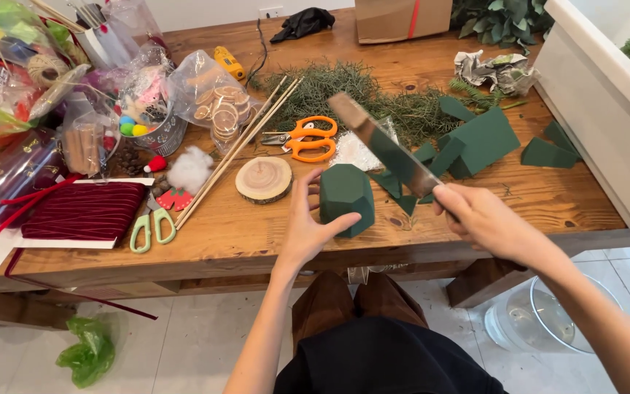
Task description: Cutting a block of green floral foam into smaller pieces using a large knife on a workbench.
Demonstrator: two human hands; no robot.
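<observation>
the left hand (pixel 308 230) cups the upright green floral foam block (pixel 346 198) near the table's front edge, while the right hand (pixel 484 219), at its three o'clock, clasps a knife (pixel 384 146) whose blade angles toward ten o'clock above the block.

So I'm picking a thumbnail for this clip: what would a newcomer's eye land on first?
Probably the long knife raised in the right hand over the table's middle, its blade slanting up and away. Just below it, the left hand steadies a dark green foam block cut into facets, near the wooden table front edge. Orange scissors lie behind them.
</observation>
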